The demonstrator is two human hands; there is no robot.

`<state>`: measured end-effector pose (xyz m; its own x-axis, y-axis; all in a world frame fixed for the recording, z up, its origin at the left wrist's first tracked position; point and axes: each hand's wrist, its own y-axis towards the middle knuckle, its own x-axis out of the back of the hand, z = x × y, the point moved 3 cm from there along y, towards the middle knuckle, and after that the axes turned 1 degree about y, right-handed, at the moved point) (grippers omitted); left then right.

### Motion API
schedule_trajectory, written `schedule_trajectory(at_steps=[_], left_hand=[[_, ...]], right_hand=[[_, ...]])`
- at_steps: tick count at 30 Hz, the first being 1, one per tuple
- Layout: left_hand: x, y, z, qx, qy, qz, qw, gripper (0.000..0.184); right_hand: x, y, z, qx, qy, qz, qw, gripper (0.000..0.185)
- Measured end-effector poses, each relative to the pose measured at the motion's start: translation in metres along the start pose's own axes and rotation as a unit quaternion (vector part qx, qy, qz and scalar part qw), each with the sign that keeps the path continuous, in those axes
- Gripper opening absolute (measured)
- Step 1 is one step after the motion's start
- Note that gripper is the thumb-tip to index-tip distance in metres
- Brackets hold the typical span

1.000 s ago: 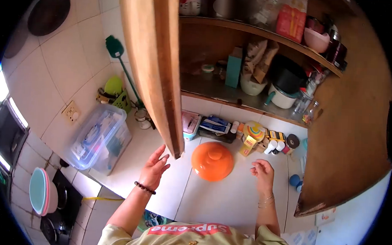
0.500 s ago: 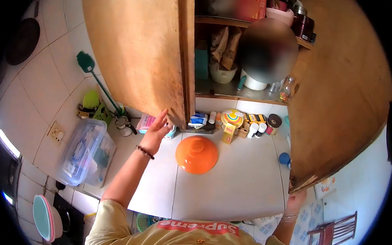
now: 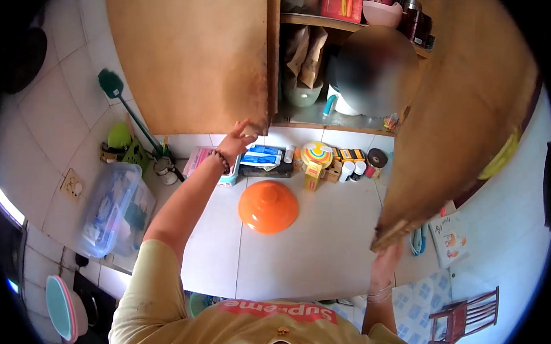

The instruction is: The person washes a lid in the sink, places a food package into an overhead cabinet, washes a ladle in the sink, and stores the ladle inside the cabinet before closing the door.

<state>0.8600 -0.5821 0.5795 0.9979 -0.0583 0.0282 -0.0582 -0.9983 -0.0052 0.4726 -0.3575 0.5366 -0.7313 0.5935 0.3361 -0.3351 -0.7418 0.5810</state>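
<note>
My left hand (image 3: 237, 139) is raised at the lower right corner of the left cabinet door (image 3: 188, 66), its fingers apart and nothing held. Against the lower edge of the right cabinet door (image 3: 459, 118) is my right hand (image 3: 387, 261); the door hides its fingers. That door stands swung out, while the left one lies nearly flat over its side of the cabinet. Below them, an orange lid (image 3: 268, 207) rests knob up on the white counter (image 3: 308, 264).
Along the wall stand a blue-white packet (image 3: 262, 157), a yellow box (image 3: 312, 176), small bottles and a tape roll (image 3: 376, 158). A clear plastic bin (image 3: 113, 212) is at the left. Shelves hold a pink bowl (image 3: 382, 14) and paper bags. A wooden chair (image 3: 464, 316) stands lower right.
The left door has swung toward the cabinet, with my left hand following its corner. My right hand has gone to the right door's edge, and that door has moved inward. The view has shifted.
</note>
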Motion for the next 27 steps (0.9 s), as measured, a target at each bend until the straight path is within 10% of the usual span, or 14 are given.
schedule_trajectory(at_steps=[2, 16, 27], left_hand=[[-0.002, 0.003, -0.007, -0.01, 0.059, -0.017, 0.998, 0.067], [-0.007, -0.052, 0.04, -0.005, 0.187, -0.059, 0.981, 0.062], [-0.053, -0.275, 0.103, 0.097, 0.056, -0.042, 0.993, 0.044]], right_hand=[[-0.021, 0.002, 0.005, -0.185, 0.289, 0.007, 0.939, 0.034], [-0.039, 0.025, 0.008, -0.098, 0.227, 0.186, 0.951, 0.03], [-0.157, 0.064, 0.074, 0.346, 0.172, 0.37, 0.845, 0.054]])
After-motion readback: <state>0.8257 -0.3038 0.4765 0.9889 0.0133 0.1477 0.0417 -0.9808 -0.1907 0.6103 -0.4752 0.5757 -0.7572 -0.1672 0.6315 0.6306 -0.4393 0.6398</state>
